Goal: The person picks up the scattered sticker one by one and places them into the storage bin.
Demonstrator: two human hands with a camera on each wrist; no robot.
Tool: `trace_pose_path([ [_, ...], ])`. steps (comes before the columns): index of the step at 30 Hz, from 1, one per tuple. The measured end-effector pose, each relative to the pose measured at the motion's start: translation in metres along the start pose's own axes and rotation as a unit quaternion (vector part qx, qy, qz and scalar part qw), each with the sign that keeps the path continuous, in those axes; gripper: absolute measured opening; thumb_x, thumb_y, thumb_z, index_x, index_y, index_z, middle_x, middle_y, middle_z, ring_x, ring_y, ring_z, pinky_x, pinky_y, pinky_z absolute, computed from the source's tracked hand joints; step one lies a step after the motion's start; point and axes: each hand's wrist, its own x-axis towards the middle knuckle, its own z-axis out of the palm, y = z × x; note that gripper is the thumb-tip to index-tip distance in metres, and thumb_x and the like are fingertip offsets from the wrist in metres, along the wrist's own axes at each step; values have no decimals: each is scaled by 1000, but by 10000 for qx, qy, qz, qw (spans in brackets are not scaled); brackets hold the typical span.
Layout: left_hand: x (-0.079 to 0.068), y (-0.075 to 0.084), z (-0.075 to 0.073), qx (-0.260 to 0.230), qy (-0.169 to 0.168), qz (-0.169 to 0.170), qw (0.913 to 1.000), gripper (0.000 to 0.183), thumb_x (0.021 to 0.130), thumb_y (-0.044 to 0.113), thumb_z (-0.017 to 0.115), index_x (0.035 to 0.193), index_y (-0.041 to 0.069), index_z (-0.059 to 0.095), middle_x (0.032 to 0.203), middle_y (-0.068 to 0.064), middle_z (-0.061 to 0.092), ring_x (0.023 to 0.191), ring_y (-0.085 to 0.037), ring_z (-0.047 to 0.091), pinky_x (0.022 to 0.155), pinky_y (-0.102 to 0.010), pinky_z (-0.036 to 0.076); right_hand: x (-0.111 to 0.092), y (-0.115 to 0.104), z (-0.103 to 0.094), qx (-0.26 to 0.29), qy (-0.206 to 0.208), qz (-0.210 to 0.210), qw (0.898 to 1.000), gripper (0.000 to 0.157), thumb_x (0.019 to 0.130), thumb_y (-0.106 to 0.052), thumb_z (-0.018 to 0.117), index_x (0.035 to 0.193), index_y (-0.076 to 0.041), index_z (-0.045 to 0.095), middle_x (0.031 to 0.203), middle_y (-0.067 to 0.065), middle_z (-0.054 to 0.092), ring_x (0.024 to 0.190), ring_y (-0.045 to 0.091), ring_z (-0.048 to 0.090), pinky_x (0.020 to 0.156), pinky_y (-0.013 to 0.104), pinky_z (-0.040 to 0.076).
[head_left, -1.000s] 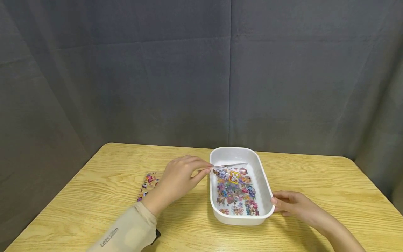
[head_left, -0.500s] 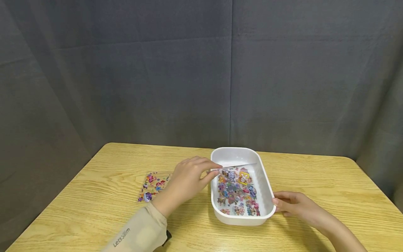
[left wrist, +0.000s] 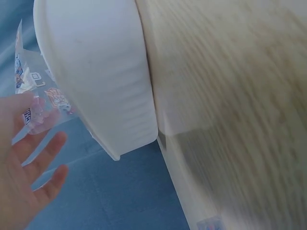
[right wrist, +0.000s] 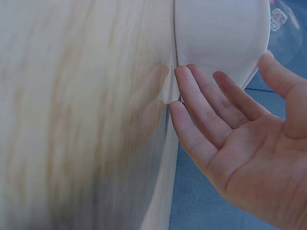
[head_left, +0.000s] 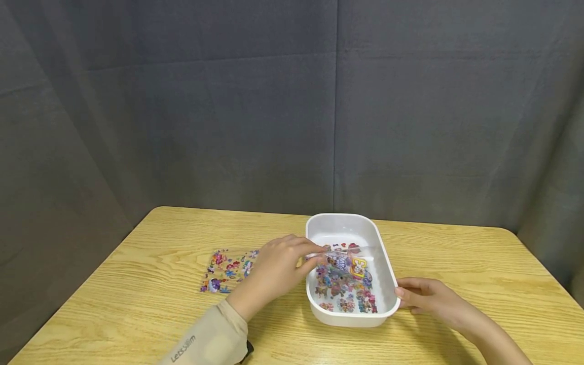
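My left hand [head_left: 283, 268] pinches the corner of a clear sticker sheet [head_left: 351, 264] between thumb and fingertips, over the left rim of a white plastic tub [head_left: 349, 319]. The sheet is see-through with bright cartoon prints, and in the left wrist view it bends above the rim. More cartoon prints [head_left: 345, 304] show on the tub's floor beneath it; how many sheets lie there I cannot tell. At the tub's right side, my right hand [head_left: 422, 296] has its thumb on the rim. In the right wrist view its fingers [right wrist: 204, 103] extend fairly straight at the outer wall.
Left of the tub, another clear printed sheet [head_left: 223, 268] lies flat on the wooden table [head_left: 137, 304], partly behind the left hand. A grey curtain [head_left: 246, 126] hangs along the table's back edge.
My left hand has moved right with the held sheet, which now reaches further across the tub and sits lower in view. More of the sheet on the table shows. The right hand stays at the tub.
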Motion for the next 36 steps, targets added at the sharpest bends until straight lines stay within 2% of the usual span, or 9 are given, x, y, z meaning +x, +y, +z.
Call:
trace_pose_path([
  [11,-1,3,6,209,-267,-17,9994,28,97,45,60,113,28,76,115,9,71,106,-12,64,91,-38,51,0,0,0,-9,-42,-35,10000,61,104,-29,54,138,20,40,120,25,65,109,35,65,87,51,54],
  [16,-1,3,8,197,-349,66,9992,27,97,44,61,114,27,76,115,8,71,108,-12,64,91,-37,52,0,0,0,-23,-17,-53,10000,61,104,-28,54,137,21,41,119,25,66,107,31,66,87,51,54],
  [22,-4,4,8,180,-563,-13,9983,29,97,46,62,117,30,74,118,10,70,109,-11,63,91,-38,51,-1,1,-1,-45,12,-106,9999,61,104,-29,53,136,22,40,119,26,65,107,31,66,86,51,54],
  [27,-4,6,6,192,-516,15,9985,27,96,45,63,117,32,74,117,10,69,109,-11,62,92,-39,51,0,0,-1,-30,3,-24,10000,63,105,-30,52,137,22,39,121,27,64,108,36,65,86,52,54],
  [36,-5,5,2,38,-513,-2,9987,25,96,43,63,116,31,74,119,11,69,112,-12,62,94,-40,50,0,0,-1,-45,18,17,10000,63,104,-31,53,137,21,40,122,28,63,108,36,65,86,51,54],
])
